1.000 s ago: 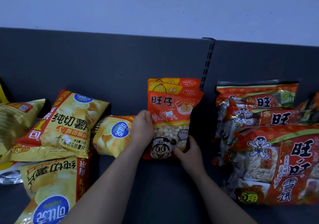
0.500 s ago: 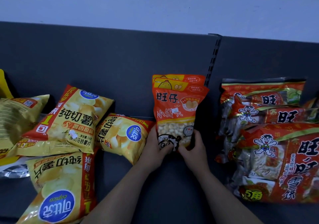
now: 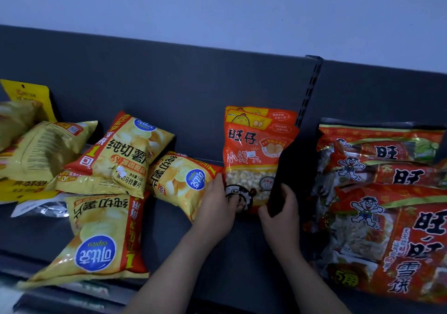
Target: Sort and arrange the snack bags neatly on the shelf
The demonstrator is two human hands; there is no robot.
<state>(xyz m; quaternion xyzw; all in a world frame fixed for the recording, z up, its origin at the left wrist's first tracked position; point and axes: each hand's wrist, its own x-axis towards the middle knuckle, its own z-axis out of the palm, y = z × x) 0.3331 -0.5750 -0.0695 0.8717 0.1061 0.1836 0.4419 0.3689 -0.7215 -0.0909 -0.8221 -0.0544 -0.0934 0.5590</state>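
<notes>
Left hand (image 3: 216, 208) lower on orange bag (image 3: 252, 149)

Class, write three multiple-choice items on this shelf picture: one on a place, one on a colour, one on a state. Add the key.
1. The red cracker packs lie where from the orange bag? A left B right C on top
2. The round logo on the yellow chip bags: A blue B green C black
3. The orange bag is: A flat B upright C torn
Key: B, they fill the right end. A, blue discs show. B, left hand and right hand hold its foot against the shelf back.
</notes>
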